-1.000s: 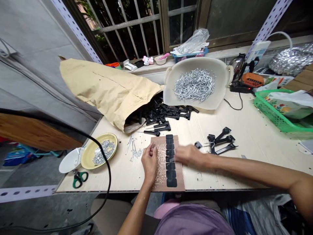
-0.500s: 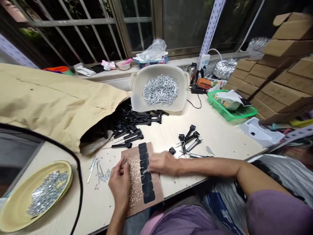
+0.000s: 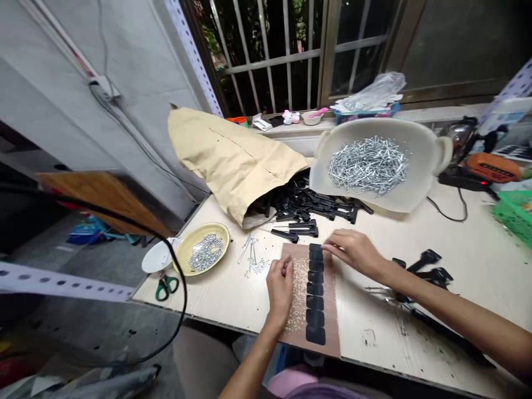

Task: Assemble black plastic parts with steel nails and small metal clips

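A row of flat black rounded-square pieces (image 3: 315, 302) runs along a brown board (image 3: 332, 332) near the table's front edge. Small pale bits (image 3: 298, 299) are scattered on the board, left of the row. My left hand (image 3: 280, 291) rests at the board's left edge, its fingers curled and the thumb against them; whatever they may hold is hidden. At the far end of the row, the fingertips of my right hand (image 3: 353, 252) are together at the right edge of the top pieces. Whether they grip one is too small to tell.
Black handled parts with metal rods (image 3: 430, 271) lie under my right forearm. More black parts (image 3: 316, 202) spill from a paper sack (image 3: 245, 160). A white basin (image 3: 424, 144) holds metal pins. Left are a yellow dish (image 3: 224, 244) of small metal pieces and green-handled scissors (image 3: 167, 287).
The view has swung left, bringing the scissors and side wall into sight. My right hand has moved from the row's middle to its far end. My left hand stays curled at the board's left edge.
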Demonstrator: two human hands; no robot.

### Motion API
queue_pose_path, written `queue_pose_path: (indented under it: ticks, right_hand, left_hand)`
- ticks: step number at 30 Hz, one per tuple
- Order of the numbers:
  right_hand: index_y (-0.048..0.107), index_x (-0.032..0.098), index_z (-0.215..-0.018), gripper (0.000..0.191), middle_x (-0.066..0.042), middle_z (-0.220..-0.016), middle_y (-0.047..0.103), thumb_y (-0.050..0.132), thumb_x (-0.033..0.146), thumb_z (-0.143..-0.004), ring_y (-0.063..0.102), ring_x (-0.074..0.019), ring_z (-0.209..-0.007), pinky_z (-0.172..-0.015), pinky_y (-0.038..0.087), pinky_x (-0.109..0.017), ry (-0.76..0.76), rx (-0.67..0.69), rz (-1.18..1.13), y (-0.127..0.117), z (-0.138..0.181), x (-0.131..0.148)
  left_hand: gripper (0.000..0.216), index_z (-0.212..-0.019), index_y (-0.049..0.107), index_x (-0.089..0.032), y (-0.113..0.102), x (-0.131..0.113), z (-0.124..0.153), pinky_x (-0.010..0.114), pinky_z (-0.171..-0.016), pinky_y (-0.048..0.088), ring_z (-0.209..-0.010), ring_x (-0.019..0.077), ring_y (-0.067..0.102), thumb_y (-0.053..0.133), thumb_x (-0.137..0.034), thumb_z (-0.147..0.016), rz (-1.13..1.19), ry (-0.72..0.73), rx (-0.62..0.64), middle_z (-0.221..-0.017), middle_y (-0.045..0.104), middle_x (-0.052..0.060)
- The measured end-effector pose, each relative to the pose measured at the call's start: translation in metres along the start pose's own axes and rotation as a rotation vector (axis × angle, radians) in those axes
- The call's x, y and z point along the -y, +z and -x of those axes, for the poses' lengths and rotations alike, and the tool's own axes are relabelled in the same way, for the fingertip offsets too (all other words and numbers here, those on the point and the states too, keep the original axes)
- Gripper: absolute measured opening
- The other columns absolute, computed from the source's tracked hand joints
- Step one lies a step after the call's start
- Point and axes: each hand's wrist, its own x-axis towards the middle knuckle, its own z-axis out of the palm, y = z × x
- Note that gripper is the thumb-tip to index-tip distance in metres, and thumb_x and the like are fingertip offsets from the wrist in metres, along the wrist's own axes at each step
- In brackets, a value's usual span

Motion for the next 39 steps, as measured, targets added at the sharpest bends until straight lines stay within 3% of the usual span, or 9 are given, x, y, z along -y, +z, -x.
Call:
queue_pose_path:
  ticks: [6,11,14,18,23,25,28,34,39]
  right_hand:
    - [0.065,0.017,-0.092,0.029,-0.009,-0.096,0.063,0.044,0.036,-0.092,0.054,-0.0202,-0.091,-0.075,0.038,-0.028,-0.017,0.12,0.135,0.085,-0.127,0.05]
    - [0.066,0.012,-0.085,0.023,-0.014,-0.098,0.063,0.045,0.022,-0.089,0.052,-0.0248,-0.096,-0.079,0.038,-0.033,-0.049,0.194,0.151,0.124,-0.16,0.061]
    - [0.064,0.01,-0.087,0.025,-0.015,-0.099,0.061,0.04,0.015,-0.089,0.052,-0.0236,-0.095,-0.077,0.039,-0.031,-0.043,0.2,0.153,0.128,-0.159,0.06]
    - [0.057,0.012,-0.099,0.024,-0.012,-0.1,0.059,0.035,0.018,-0.093,0.052,-0.0203,-0.093,-0.079,0.04,-0.029,-0.041,0.167,0.146,0.111,-0.152,0.057]
    - [0.053,0.014,-0.104,0.024,-0.008,-0.096,0.056,0.032,0.023,-0.096,0.052,-0.0158,-0.09,-0.082,0.042,-0.027,-0.138,-0.123,-0.162,0.073,-0.134,0.054]
    - [0.053,0.015,-0.11,0.027,-0.007,-0.097,0.055,0.031,0.022,-0.096,0.053,-0.0154,-0.089,-0.08,0.044,-0.028,-0.165,-0.227,-0.294,0.059,-0.121,0.053]
    - [0.052,0.019,-0.119,0.031,-0.007,-0.097,0.055,0.033,0.022,-0.096,0.054,-0.015,-0.085,-0.074,0.046,-0.028,-0.152,-0.235,-0.344,0.047,-0.097,0.056]
    - [0.06,0.024,-0.115,0.029,-0.004,-0.089,0.055,0.039,0.027,-0.095,0.054,-0.0126,-0.076,-0.064,0.043,-0.023,-0.143,-0.056,-0.272,0.053,-0.055,0.069]
    - [0.06,0.027,-0.115,0.029,-0.002,-0.084,0.052,0.039,0.03,-0.095,0.052,-0.0109,-0.072,-0.059,0.039,-0.021,-0.093,-0.055,-0.235,0.056,-0.048,0.078]
  left_hand:
    - [0.026,-0.105,0.064,-0.019,-0.03,0.002,0.002,0.028,-0.074,0.046,-0.081,0.016,0.059,0.046,-0.028,-0.088,-0.038,0.033,-0.074,-0.093,0.062,0.006]
    - [0.022,-0.097,0.066,-0.018,-0.074,0.027,-0.01,0.032,-0.076,0.044,-0.084,0.0189,0.056,0.047,-0.025,-0.088,-0.355,0.075,-0.196,-0.089,0.061,0.007]
    - [0.023,-0.099,0.066,-0.021,-0.08,0.036,-0.016,0.031,-0.073,0.043,-0.084,0.0196,0.051,0.047,-0.026,-0.089,-0.557,0.147,-0.102,-0.086,0.06,0.006]
    - [0.021,-0.095,0.067,-0.026,-0.067,0.038,-0.023,0.028,-0.064,0.039,-0.083,0.0203,0.046,0.047,-0.026,-0.088,-0.692,0.213,0.021,-0.083,0.057,0.005]
    - [0.018,-0.085,0.066,-0.025,-0.059,0.039,-0.029,0.03,-0.064,0.038,-0.084,0.0218,0.044,0.049,-0.021,-0.087,-0.671,0.258,0.093,-0.081,0.056,0.006]
    - [0.015,-0.082,0.065,-0.024,-0.06,0.039,-0.031,0.031,-0.067,0.039,-0.086,0.0223,0.045,0.05,-0.019,-0.085,-0.605,0.235,0.089,-0.082,0.057,0.006]
    - [0.009,-0.08,0.063,-0.021,-0.062,0.037,-0.035,0.033,-0.073,0.041,-0.087,0.0213,0.049,0.054,-0.02,-0.082,-0.393,0.143,0.045,-0.083,0.058,0.006]
    - [0.027,-0.084,0.059,-0.012,-0.06,0.016,-0.038,0.025,-0.057,0.044,-0.063,0.0127,0.056,0.062,-0.037,-0.075,0.526,-0.344,-0.039,-0.073,0.06,0.004]
    - [0.034,-0.084,0.06,-0.009,-0.054,-0.013,-0.033,0.024,-0.061,0.047,-0.06,0.0097,0.057,0.073,-0.034,-0.065,0.824,-0.386,-0.076,-0.069,0.061,0.003]
